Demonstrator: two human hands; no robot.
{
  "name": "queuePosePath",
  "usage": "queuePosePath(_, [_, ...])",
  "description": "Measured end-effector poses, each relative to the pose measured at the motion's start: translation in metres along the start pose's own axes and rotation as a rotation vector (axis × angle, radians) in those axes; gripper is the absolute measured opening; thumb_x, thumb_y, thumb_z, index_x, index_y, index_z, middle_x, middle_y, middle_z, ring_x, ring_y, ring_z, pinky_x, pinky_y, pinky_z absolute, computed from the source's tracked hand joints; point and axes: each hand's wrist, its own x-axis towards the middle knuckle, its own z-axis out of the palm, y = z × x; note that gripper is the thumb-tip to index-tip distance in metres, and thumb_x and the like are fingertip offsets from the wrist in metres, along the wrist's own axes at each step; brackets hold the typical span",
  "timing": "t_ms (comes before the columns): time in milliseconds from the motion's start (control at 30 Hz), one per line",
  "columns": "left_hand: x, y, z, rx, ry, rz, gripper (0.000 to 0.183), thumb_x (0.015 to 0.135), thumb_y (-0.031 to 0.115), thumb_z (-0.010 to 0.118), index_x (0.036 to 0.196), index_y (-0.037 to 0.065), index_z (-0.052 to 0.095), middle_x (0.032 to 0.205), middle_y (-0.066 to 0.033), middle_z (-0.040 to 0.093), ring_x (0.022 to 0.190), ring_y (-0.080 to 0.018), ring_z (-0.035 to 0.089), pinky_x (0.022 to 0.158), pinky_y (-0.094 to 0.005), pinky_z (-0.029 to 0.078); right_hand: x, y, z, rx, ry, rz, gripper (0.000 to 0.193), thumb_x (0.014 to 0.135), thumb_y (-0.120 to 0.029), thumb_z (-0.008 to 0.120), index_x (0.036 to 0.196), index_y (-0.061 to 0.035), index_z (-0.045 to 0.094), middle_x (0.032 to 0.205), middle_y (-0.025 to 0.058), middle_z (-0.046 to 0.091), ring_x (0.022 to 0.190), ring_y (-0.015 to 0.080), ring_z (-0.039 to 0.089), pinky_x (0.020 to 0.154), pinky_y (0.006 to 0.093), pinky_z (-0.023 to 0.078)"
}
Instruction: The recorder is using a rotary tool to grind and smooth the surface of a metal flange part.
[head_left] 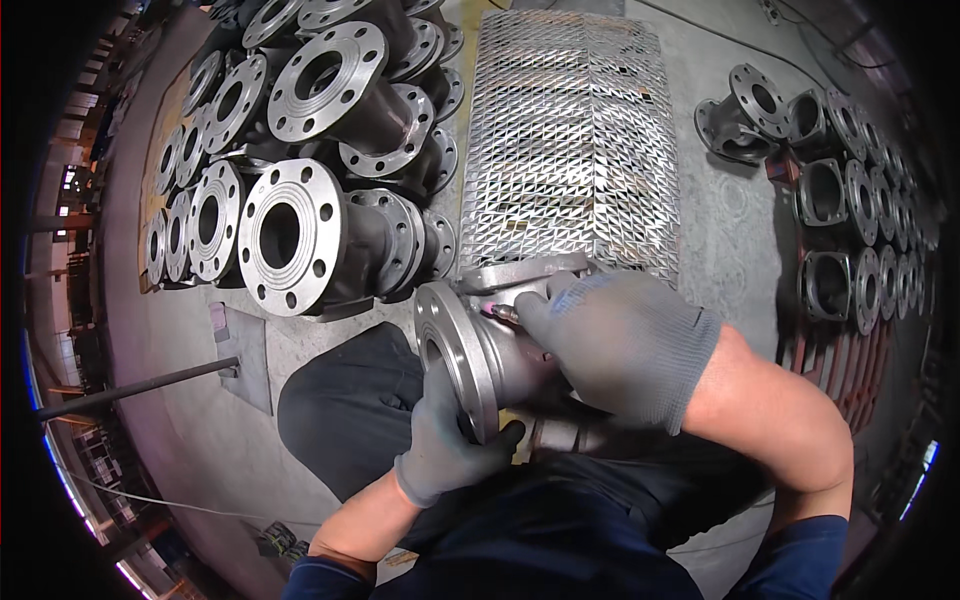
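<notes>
A flanged metal casting (513,362) sits in the lower middle of the frame, tilted in front of the person's dark trousers (350,405). The left hand (445,440) grasps the rim of its nearer flange. The right hand (625,345) is closed around a slim tool (506,313), its pink tip at the neck behind that flange; whether the tip touches metal, I cannot tell. The step in hand looks like dressing the surface in that tight corner. The next move seems to call for a firm left hold and light, even tip control, clear of the flange face. More castings (316,250) are piled upper left, beside a silvery mesh panel (535,180).
</notes>
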Motion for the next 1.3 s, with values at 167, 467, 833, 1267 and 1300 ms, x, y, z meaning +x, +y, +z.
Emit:
queuePosePath(167, [-0.007,-0.003,0.007,-0.075,-0.031,-0.013,0.090,0.074,0.005,0.094,0.151,-0.004,0.048,0.137,-0.0168,0.069,0.119,-0.0254,0.073,0.103,-0.0416,0.058,0.012,-0.009,-0.006,-0.068,0.014,-0.003,0.017,0.090,-0.015,0.073,0.101,-0.0031,0.075,0.093,0.0181,0.078,0.089,0.0386,0.078,0.078,0.0487,0.063])
queuePosePath(467, [0.002,0.012,0.008,-0.059,-0.111,-0.086,0.064,0.069,0.012,0.095,0.127,0.002,0.069,0.117,-0.0149,0.073,0.102,-0.0311,0.076,0.091,-0.0413,0.060,0.035,-0.023,-0.016,0.047,-0.141,0.177,0.022,0.093,-0.018,0.068,0.100,-0.0054,0.085,0.096,0.0205,0.082,0.090,0.0378,0.081,0.080,0.0460,0.065])
queuePosePath(833, [0.002,0.018,0.016,0.065,-0.047,0.123,0.065,0.066,0.020,0.097,0.122,0.005,0.068,0.107,-0.0151,0.073,0.091,-0.0363,0.076,0.079,-0.0447,0.061,0.007,-0.023,-0.040,0.040,-0.074,0.162,0.016,0.086,-0.017,0.076,0.090,-0.0019,0.082,0.084,0.0209,0.078,0.083,0.0388,0.080,0.072,0.0457,0.064])
queuePosePath(1267, [0.001,0.015,0.016,0.189,-0.070,0.354,0.092,0.063,0.027,0.103,0.135,-0.002,0.055,0.107,-0.0144,0.071,0.082,-0.0343,0.076,0.072,-0.0443,0.061,-0.002,-0.024,-0.007,0.087,-0.049,0.060,0.026,0.086,-0.018,0.079,0.106,-0.0009,0.075,0.094,0.0205,0.078,0.089,0.0422,0.078,0.077,0.0504,0.063])
queuePosePath(1300, [0.001,0.015,0.015,0.201,-0.061,0.369,0.093,0.062,0.027,0.103,0.137,-0.003,0.055,0.109,-0.0146,0.070,0.083,-0.0341,0.076,0.072,-0.0443,0.061,-0.004,-0.024,-0.006,0.051,0.017,0.025,0.015,0.089,-0.010,0.072,0.099,-0.0037,0.082,0.091,0.0184,0.079,0.084,0.0390,0.079,0.072,0.0478,0.064])
